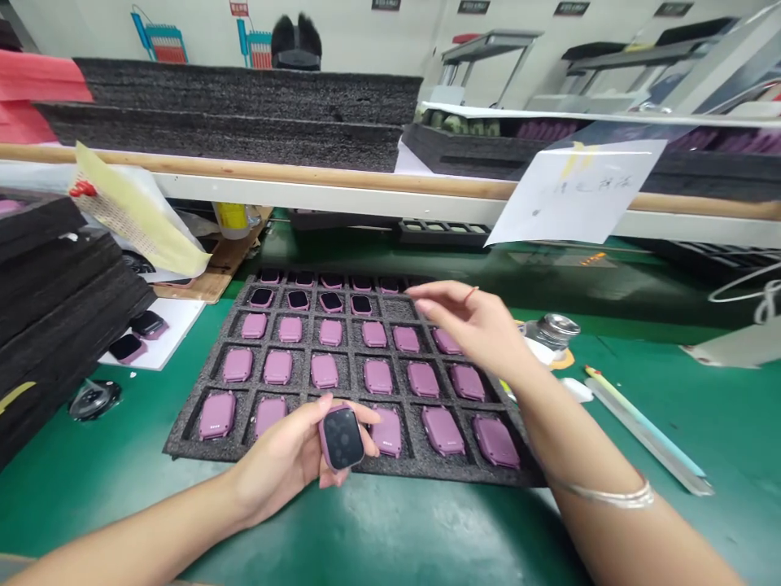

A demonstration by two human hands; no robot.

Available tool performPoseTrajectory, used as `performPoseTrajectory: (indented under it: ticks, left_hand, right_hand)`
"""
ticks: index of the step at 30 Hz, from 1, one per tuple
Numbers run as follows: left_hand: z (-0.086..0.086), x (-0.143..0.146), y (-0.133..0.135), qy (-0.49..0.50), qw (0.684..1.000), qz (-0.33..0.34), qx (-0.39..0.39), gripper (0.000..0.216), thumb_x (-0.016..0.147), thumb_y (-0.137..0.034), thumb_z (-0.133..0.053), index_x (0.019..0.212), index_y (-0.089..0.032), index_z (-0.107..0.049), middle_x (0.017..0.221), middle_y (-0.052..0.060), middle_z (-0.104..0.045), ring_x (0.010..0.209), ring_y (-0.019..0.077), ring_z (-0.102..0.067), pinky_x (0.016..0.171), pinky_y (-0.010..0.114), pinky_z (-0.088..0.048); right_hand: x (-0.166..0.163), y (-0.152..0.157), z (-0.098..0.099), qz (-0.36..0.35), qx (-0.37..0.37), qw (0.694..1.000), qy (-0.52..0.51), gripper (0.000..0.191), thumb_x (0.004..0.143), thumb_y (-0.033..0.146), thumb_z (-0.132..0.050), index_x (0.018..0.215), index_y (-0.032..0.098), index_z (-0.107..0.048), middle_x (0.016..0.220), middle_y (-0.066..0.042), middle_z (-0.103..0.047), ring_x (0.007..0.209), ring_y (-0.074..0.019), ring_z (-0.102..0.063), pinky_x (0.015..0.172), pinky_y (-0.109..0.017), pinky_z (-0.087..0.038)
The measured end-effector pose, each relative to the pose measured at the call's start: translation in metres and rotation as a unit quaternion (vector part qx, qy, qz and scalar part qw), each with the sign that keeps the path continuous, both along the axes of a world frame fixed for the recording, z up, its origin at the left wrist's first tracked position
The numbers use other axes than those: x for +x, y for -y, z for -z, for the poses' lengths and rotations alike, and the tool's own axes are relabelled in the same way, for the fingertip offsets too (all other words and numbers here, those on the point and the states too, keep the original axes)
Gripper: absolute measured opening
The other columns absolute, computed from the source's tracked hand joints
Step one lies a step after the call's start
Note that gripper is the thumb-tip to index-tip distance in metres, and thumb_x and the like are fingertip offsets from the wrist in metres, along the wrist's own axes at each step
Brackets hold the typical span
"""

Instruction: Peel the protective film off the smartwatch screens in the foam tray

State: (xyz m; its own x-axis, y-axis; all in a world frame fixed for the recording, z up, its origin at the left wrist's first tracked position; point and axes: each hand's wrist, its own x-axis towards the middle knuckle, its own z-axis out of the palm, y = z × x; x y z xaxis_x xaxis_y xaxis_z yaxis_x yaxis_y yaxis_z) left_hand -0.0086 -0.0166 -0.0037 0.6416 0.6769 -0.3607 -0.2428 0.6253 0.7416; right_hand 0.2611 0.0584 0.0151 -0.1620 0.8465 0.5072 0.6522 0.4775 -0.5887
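Observation:
My left hand (293, 452) is closed around a purple smartwatch body (341, 437), dark screen facing up, just above the near edge of a black foam tray (183, 435). The tray's cells hold several purple watch bodies (378, 377) lying back side up, and a few in the far rows show dark screens (298, 299). My right hand (473, 325) hovers over the tray's right far part, fingers stretched out and apart, holding nothing. A ring sits on one finger and a thin bracelet (610, 495) on the wrist.
Stacks of black foam trays (54, 301) stand at the left, with two watch bodies on a white sheet (164, 334) beside them. A small glass bottle (552, 332), pens (647, 427) and a paper note (577, 191) lie right. A shelf rail (305, 183) crosses behind.

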Motion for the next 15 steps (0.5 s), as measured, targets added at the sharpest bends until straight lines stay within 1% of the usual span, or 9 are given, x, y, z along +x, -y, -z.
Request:
performPoseTrajectory:
  ticks: [1,2,3,4,6,8,11,13,15]
  left_hand:
    - [0.001,0.0,0.0,0.005,1.0,-0.02,-0.011,0.052,0.084,-0.059,-0.069,0.108,-0.014,-0.071,0.091,0.01,-0.069,0.059,0.0099,-0.049,0.054,0.022,-0.032]
    - [0.002,0.001,0.001,0.011,0.999,-0.041,-0.022,0.052,0.082,-0.059,-0.072,0.107,-0.014,-0.071,0.089,0.009,-0.069,0.06,0.01,-0.05,0.055,0.021,-0.033]
    - [0.003,0.001,0.001,0.02,0.997,-0.062,-0.031,0.052,0.079,-0.06,-0.075,0.103,-0.014,-0.071,0.086,0.009,-0.069,0.059,0.0097,-0.05,0.055,0.021,-0.035]
    - [0.005,0.001,0.001,0.031,0.996,-0.081,-0.038,0.052,0.077,-0.06,-0.077,0.097,-0.013,-0.071,0.082,0.008,-0.068,0.057,0.009,-0.049,0.055,0.021,-0.037]
    - [0.006,0.002,0.0,0.055,0.991,-0.11,-0.048,0.051,0.075,-0.061,-0.079,0.088,-0.012,-0.07,0.075,0.005,-0.066,0.052,0.0068,-0.046,0.054,0.02,-0.04]
    - [0.007,0.003,-0.001,0.078,0.988,-0.123,-0.056,0.05,0.075,-0.06,-0.079,0.086,-0.012,-0.069,0.073,0.004,-0.065,0.048,0.0047,-0.042,0.05,0.018,-0.037]
    - [0.007,0.005,-0.001,0.108,0.985,-0.123,-0.053,0.048,0.076,-0.057,-0.08,0.088,-0.012,-0.07,0.076,0.006,-0.065,0.05,0.0049,-0.045,0.046,0.015,-0.032]
    - [0.008,0.006,0.0,0.133,0.984,-0.111,-0.043,0.048,0.077,-0.057,-0.08,0.088,-0.012,-0.069,0.078,0.006,-0.064,0.053,0.0054,-0.046,0.045,0.014,-0.031]
    - [0.009,0.007,0.001,0.151,0.983,-0.091,-0.042,0.047,0.08,-0.058,-0.076,0.087,-0.012,-0.068,0.08,0.005,-0.063,0.052,0.0052,-0.043,0.045,0.015,-0.031]
  right_hand:
    - [-0.017,0.012,-0.007,-0.042,-0.016,0.999,-0.003,0.016,0.094,0.036,-0.064,0.103,0.025,-0.071,0.101,-0.002,-0.078,0.094,-0.019,-0.075,0.085,-0.032,-0.061]
    - [-0.034,0.024,-0.012,-0.14,-0.04,0.989,-0.013,0.017,0.087,0.034,-0.074,0.098,0.023,-0.07,0.106,-0.003,-0.077,0.103,-0.0208,-0.073,0.093,-0.035,-0.059]
    - [-0.05,0.034,-0.014,-0.227,-0.058,0.972,-0.006,0.03,0.075,0.033,-0.085,0.097,0.022,-0.067,0.114,-0.005,-0.074,0.112,-0.0227,-0.069,0.099,-0.037,-0.056]
    - [-0.063,0.044,-0.015,-0.266,-0.071,0.961,-0.003,0.044,0.068,0.032,-0.09,0.1,0.022,-0.063,0.12,-0.007,-0.071,0.115,-0.0228,-0.068,0.099,-0.037,-0.056]
    - [-0.079,0.057,-0.013,-0.277,-0.07,0.958,-0.014,0.049,0.069,0.028,-0.09,0.104,0.022,-0.056,0.121,-0.008,-0.07,0.117,-0.022,-0.066,0.098,-0.037,-0.057]
    - [-0.085,0.063,-0.008,-0.264,-0.047,0.963,-0.038,0.042,0.077,0.026,-0.084,0.103,0.023,-0.052,0.117,-0.008,-0.07,0.115,-0.0204,-0.067,0.096,-0.037,-0.058]
    - [-0.085,0.065,-0.004,-0.259,-0.013,0.964,-0.053,0.027,0.082,0.023,-0.079,0.096,0.023,-0.055,0.114,-0.009,-0.073,0.112,-0.0196,-0.07,0.094,-0.034,-0.059]
    - [-0.084,0.064,-0.005,-0.256,0.019,0.966,-0.031,0.02,0.084,0.021,-0.077,0.091,0.023,-0.058,0.112,-0.009,-0.074,0.111,-0.0213,-0.07,0.094,-0.036,-0.06]
    - [-0.085,0.065,-0.006,-0.261,0.054,0.964,0.001,0.018,0.083,0.023,-0.077,0.09,0.024,-0.061,0.109,-0.008,-0.075,0.111,-0.0233,-0.071,0.094,-0.038,-0.06]
